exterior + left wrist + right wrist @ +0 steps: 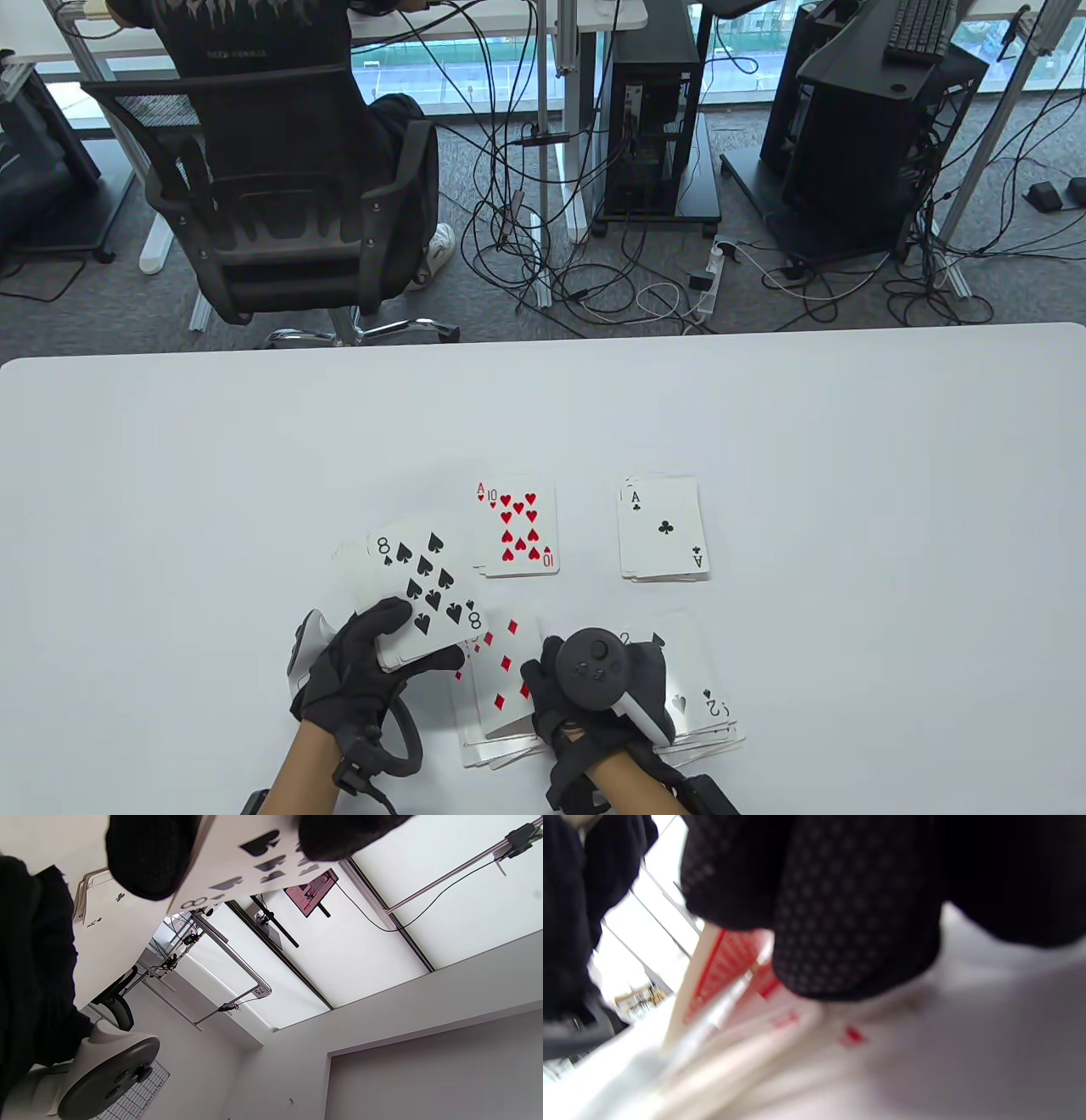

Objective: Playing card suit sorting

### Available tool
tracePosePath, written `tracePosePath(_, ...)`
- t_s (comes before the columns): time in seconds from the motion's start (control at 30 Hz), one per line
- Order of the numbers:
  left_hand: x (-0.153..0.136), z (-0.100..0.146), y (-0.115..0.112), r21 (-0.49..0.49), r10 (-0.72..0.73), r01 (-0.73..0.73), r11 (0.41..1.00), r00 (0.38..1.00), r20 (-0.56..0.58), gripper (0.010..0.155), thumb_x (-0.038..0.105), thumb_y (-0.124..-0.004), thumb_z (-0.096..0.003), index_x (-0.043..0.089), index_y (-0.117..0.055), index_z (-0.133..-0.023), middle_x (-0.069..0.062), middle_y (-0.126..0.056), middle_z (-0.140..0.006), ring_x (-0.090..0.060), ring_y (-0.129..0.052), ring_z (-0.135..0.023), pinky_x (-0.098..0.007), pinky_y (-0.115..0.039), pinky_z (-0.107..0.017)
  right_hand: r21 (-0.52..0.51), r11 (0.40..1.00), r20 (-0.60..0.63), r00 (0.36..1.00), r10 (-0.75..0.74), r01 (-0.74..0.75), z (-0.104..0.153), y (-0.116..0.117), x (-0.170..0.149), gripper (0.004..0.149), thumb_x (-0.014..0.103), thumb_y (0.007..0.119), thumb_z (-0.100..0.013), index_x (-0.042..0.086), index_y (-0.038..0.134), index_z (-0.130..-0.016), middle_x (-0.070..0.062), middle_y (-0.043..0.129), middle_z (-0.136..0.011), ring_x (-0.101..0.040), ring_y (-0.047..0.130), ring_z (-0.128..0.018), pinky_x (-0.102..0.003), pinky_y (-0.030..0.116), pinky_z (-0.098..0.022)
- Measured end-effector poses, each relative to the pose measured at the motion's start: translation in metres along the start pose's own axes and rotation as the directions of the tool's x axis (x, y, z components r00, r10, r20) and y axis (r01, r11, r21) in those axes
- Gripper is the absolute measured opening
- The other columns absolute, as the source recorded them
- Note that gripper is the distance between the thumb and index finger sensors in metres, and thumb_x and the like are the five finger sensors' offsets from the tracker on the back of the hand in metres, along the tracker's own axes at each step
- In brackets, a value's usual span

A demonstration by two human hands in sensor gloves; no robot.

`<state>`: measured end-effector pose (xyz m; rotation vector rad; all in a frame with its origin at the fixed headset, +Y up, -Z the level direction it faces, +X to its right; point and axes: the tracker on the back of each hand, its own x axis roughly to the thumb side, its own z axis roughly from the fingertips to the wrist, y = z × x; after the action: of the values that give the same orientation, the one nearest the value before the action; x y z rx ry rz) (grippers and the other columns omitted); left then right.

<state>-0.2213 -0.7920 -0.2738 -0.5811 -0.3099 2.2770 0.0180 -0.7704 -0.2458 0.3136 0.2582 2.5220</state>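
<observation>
My left hand [407, 632] holds a face-up stack of cards with the eight of spades [424, 586] on top, thumb over its near corner. From below, the left wrist view shows the eight of spades [237, 870] between my fingers [148, 853]. My right hand [594, 679] lies low between the diamonds pile [501, 679] and the spades pile topped by the two of spades [704, 696]. Its fingers [848, 921] touch a blurred card with red pips [852, 1035]. Farther back lie the hearts pile with the ten of hearts [517, 526] and the clubs pile with the ace of clubs [662, 531].
The white table [254, 467] stretches wide to the left, right and back of the piles. Beyond its far edge a person sits in a black office chair [280, 212], among floor cables and computer towers [653, 136].
</observation>
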Motion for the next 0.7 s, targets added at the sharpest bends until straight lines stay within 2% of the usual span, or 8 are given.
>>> tracePosePath(0.17,0.000,0.000,0.000,0.000,-0.003,0.003,1.000,1.000,-0.002,0.053,0.041,-0.065,-0.0639,0.032,-0.038,-0.109,-0.001,-0.053,-0.114,-0.033,-0.073,-0.101,-0.046,-0.080,-0.060,0.108,0.977,-0.016,0.982,0.188,-0.185,-0.003,0.011,0.007,0.059,0.023,0.066,-0.056,-0.025,0.055,-0.086,-0.004,0.093,-0.026,-0.021,0.098,-0.012,-0.039,0.088,-0.010)
tracePosePath(0.37,-0.001,0.000,0.000,0.000,-0.004,0.004,1.000,1.000,-0.013,0.053,0.041,-0.065,-0.0639,0.032,-0.038,-0.109,-0.001,-0.053,-0.114,-0.033,-0.073,-0.101,-0.046,-0.080,-0.060,0.140,0.942,0.003,0.952,0.307,-0.304,-0.004,0.016,0.014,0.062,0.027,0.067,-0.056,-0.024,0.054,-0.088,-0.003,0.092,-0.026,-0.019,0.097,-0.012,-0.039,0.087,-0.011)
tracePosePath(0.6,-0.002,0.000,0.000,0.000,-0.008,0.008,1.000,1.000,-0.017,0.053,0.041,-0.065,-0.0638,0.032,-0.038,-0.109,-0.001,-0.053,-0.114,-0.033,-0.073,-0.101,-0.046,-0.080,-0.060,0.153,0.909,0.013,0.921,0.390,-0.387,-0.003,0.017,0.018,0.064,0.031,0.067,-0.057,-0.022,0.054,-0.090,-0.004,0.092,-0.025,-0.020,0.097,-0.012,-0.040,0.087,-0.011)
tracePosePath(0.7,-0.003,0.000,-0.001,0.000,-0.009,0.009,1.000,1.000,-0.022,0.053,0.041,-0.065,-0.0638,0.032,-0.038,-0.109,-0.001,-0.053,-0.114,-0.033,-0.072,-0.101,-0.046,-0.080,-0.060,0.153,0.920,0.012,0.932,0.363,-0.360,-0.003,0.014,0.017,0.064,0.032,0.065,-0.057,-0.022,0.055,-0.090,-0.005,0.092,-0.027,-0.022,0.098,-0.014,-0.041,0.087,-0.012)
